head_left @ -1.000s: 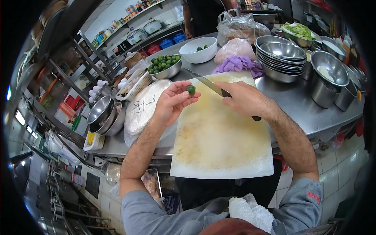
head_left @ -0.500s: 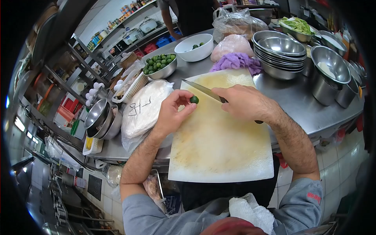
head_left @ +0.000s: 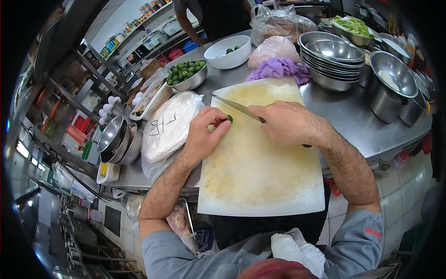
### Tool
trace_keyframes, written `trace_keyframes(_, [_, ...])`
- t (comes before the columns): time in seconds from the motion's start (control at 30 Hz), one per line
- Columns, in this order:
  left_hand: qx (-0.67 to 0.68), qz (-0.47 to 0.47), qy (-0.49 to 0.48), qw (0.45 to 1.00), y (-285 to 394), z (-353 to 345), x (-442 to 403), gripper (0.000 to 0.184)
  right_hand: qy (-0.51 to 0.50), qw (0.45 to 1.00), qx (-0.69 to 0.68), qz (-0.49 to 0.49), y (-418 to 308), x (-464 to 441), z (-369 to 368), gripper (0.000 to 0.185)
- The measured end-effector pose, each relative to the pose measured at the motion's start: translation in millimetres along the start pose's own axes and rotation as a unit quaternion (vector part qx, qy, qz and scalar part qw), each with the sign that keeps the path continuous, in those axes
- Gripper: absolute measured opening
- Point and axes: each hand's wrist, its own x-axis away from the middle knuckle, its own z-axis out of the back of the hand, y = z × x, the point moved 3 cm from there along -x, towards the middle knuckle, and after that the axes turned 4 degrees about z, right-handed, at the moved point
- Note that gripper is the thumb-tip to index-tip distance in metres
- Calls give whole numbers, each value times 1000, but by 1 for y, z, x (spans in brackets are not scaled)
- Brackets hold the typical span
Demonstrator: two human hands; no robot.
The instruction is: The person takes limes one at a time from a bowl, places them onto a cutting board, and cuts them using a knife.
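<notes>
Between the thumb and fingers of my left hand is a small green lime, held over the upper left of the white cutting board. My right hand is wrapped around the handle of a kitchen knife. Its blade points up and to the left, just beyond the lime. I cannot tell whether the blade touches the fruit. Past the board's far left, a metal bowl is heaped with whole green limes. A white bowl holds a few green pieces.
Left of the board lies a plastic-wrapped white package, with metal bowls beyond it. A purple cloth touches the board's far edge. Stacked metal bowls stand at right. Another person stands across the table.
My left fingers have closed further around the lime, covering more of it. The knife stays in my right hand, almost unmoved. The whole view has shifted slightly.
</notes>
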Motion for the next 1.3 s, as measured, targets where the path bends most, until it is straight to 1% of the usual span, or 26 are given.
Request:
trace_keyframes(0.03, [-2, 2, 0, 1000, 0, -1, 0, 15, -6, 1000, 8, -2, -1, 0, 0, 48])
trace_keyframes(0.1, [0, -34, 26, 999, 3, -1, 1, 14, -14, 1000, 15, -3, -2, 0, -1, 48])
trace_keyframes(0.2, [3, -35, 34, 999, 4, -3, 1, 13, -22, 1000, 14, 6, -4, 0, -1, 48])
trace_keyframes(0.4, [-23, -36, 41, 998, 9, -3, 1, 13, -4, 1000, -29, -4, -15, 14, -5, 47])
trace_keyframes(0.47, [-30, -34, 39, 998, 8, -3, 1, 13, 1, 995, -94, -33, -18, 28, -5, 47])
trace_keyframes(0.57, [-36, -34, 37, 998, 8, -4, 1, 13, 24, 996, -83, -13, -21, 42, -5, 47])
trace_keyframes(0.7, [-58, -37, 33, 997, 10, -3, 1, 13, 16, 999, -46, -1, -22, 53, -13, 47])
trace_keyframes(0.77, [-55, -43, 33, 997, 10, -2, 0, 14, 111, 991, -34, 68, -21, 57, -19, 35])
trace_keyframes(0.9, [-48, -48, 27, 997, 9, -3, 1, 14, 80, 994, -43, 64, -26, 68, -7, 39])
trace_keyframes(0.97, [-44, -49, 27, 997, 9, -3, 1, 14, -7, 999, -42, -5, -28, 69, -4, 50])
trace_keyframes(1.2, [-26, -41, 28, 998, 10, -3, 0, 13, 3, 1000, -26, 10, -27, 70, -6, 50])
trace_keyframes(1.27, [-21, -42, 28, 999, 10, -3, -1, 13, 31, 998, -14, 44, -27, 68, -12, 51])
trace_keyframes(1.3, [-18, -42, 27, 999, 9, -3, 0, 13, 28, 999, -16, 43, -27, 65, -14, 51])
